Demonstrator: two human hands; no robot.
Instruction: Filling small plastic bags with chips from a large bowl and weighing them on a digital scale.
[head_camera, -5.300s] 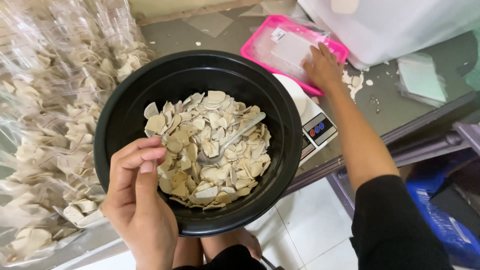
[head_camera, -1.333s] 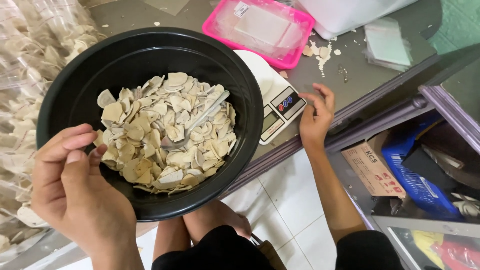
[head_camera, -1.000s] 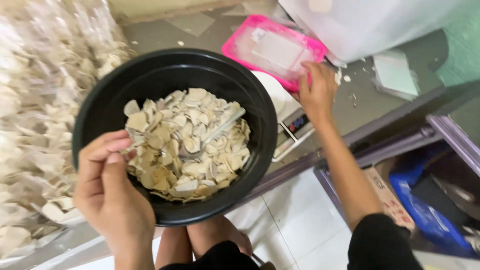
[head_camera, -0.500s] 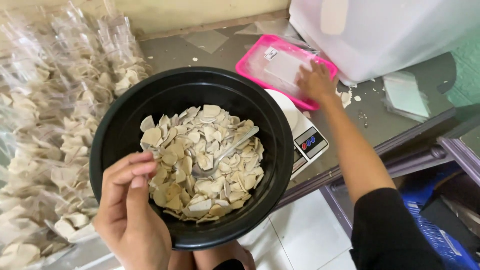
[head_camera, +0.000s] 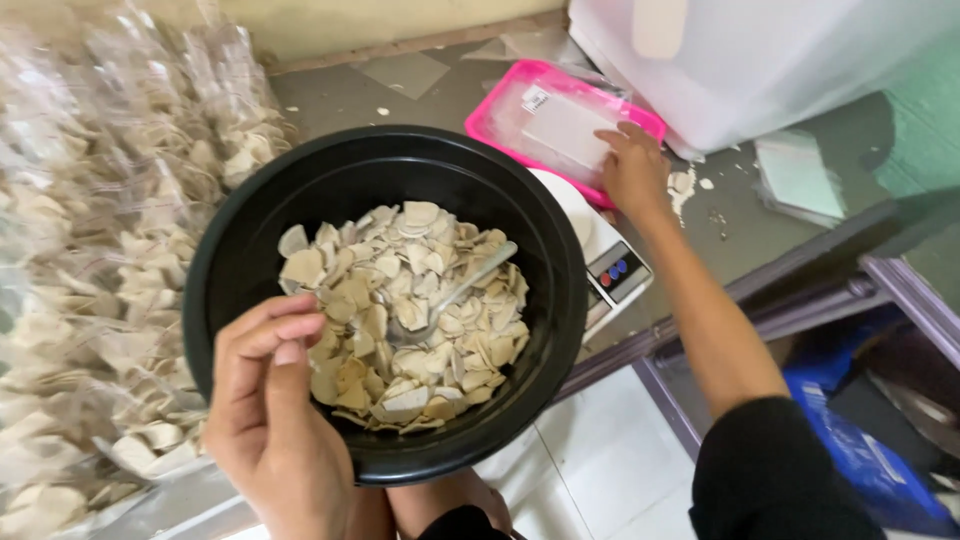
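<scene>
While your left hand (head_camera: 270, 420) clamps the near rim of the black bowl (head_camera: 250, 240), thumb inside and fingers curled over the edge, the bowl sits up off the worktop (head_camera: 730, 215) in front of you, tilted a little your way. It's a closed grip on the bowl, no doubt there. Just beyond your thumb lies a good heap of pale cracker chips (head_camera: 400, 310), with a metal spoon (head_camera: 450, 300) resting in the pile, nobody holding it.

Your right hand (head_camera: 632, 165) is stretched out flat over the pink tray (head_camera: 490, 105), fingers spread on the stack of clear plastic bags (head_camera: 560, 125) in it. Whether those fingers have pinched a bag, I can't tell; the hand looks open and pressing.

Between your two hands, the white kitchen scale (head_camera: 610, 265) peeks out from under the bowl's far edge, its platform bare as far as it shows.

Off to the outside of your left hand, a big mound of filled clear packets (head_camera: 110, 250) is stacked up, so plenty looks already packed. By my reading, the bowl's load is what's left.
</scene>
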